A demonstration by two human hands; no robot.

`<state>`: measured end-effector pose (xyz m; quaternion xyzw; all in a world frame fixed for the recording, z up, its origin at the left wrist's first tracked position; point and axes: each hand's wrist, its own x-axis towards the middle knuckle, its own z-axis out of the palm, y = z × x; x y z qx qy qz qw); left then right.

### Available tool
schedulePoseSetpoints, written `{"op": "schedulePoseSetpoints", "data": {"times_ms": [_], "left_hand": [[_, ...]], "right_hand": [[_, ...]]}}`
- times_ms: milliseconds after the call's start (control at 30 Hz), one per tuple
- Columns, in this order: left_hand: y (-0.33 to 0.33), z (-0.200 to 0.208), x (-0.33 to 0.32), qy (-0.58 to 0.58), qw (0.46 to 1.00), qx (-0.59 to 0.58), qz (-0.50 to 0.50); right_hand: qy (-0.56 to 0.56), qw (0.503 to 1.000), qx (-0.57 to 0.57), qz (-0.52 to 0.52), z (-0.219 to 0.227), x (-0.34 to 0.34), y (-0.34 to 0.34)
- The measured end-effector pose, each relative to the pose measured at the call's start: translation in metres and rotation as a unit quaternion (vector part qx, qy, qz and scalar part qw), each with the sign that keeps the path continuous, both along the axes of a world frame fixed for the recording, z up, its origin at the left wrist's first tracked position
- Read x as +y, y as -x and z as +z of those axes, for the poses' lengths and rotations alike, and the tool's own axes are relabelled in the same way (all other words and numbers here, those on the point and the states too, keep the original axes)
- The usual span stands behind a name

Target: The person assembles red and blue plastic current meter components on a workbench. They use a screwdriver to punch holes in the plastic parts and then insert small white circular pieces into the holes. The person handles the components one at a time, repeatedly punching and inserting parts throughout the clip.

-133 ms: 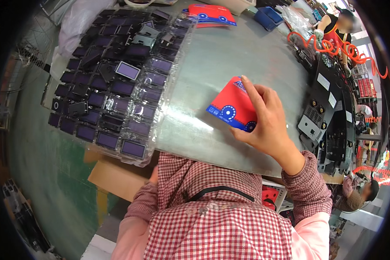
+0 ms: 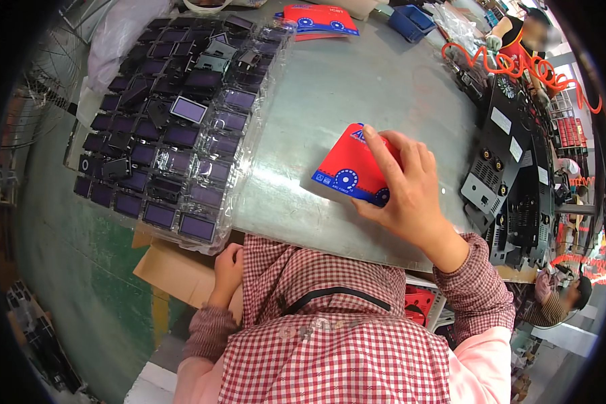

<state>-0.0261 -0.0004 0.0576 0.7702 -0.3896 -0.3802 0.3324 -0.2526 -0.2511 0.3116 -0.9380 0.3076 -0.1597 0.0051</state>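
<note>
In my right hand point(image 2: 411, 192) is a flat red-and-blue printed card point(image 2: 347, 161), held by its right side between thumb and fingers. It is just over the metal tabletop, and my palm and fingers cover its right part. Low at my left side, my left hand point(image 2: 229, 273) is beside the table's front edge, next to my checked apron and above an open cardboard box point(image 2: 172, 273). Its fingers are curled in; what they hold, if anything, is hidden. Left on the table lie several purple-faced rectangular display modules point(image 2: 196, 227) in clear plastic trays.
More red-and-blue cards point(image 2: 320, 21) lie at the back, near a blue bin point(image 2: 411, 23). Black machine panels point(image 2: 491, 182) line the right side, with an orange coiled hose point(image 2: 498, 64) beyond. A co-worker point(image 2: 518, 40) stands at the far right. A crate with red items point(image 2: 421, 299) is below the front edge.
My left hand has come up into sight at the table's front edge. The right hand and the card have shifted slightly left within the view.
</note>
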Motion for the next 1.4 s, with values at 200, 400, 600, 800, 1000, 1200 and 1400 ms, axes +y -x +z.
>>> {"op": "schedulePoseSetpoints", "data": {"times_ms": [200, 400, 600, 800, 1000, 1200, 1400], "left_hand": [[0.036, 0.169, -0.050, 0.343, 0.929, -0.024, -0.135], [0.078, 0.190, -0.153, 0.365, 0.928, 0.063, -0.038], [0.079, 0.176, -0.175, 0.227, 0.946, 0.170, -0.154], [0.096, 0.181, -0.174, 0.303, 0.938, 0.132, -0.105], [0.099, 0.187, -0.181, 0.300, 0.920, 0.236, -0.083], [0.110, 0.186, -0.189, 0.335, 0.933, 0.124, -0.052], [0.101, 0.194, -0.189, 0.285, 0.933, 0.215, -0.054]], "right_hand": [[0.159, 0.986, -0.010, 0.046, -0.023, 0.005, 0.012], [0.192, 0.976, -0.002, 0.107, -0.037, 0.005, 0.013], [0.084, 0.991, -0.047, 0.091, -0.024, 0.001, 0.037], [-0.353, 0.867, -0.348, -0.055, -0.049, -0.002, 0.072], [-0.421, 0.816, -0.395, -0.016, -0.070, 0.010, 0.063], [-0.392, 0.821, -0.415, -0.015, -0.072, 0.013, 0.060], [-0.456, 0.789, -0.409, -0.049, -0.064, 0.001, 0.055]]}}
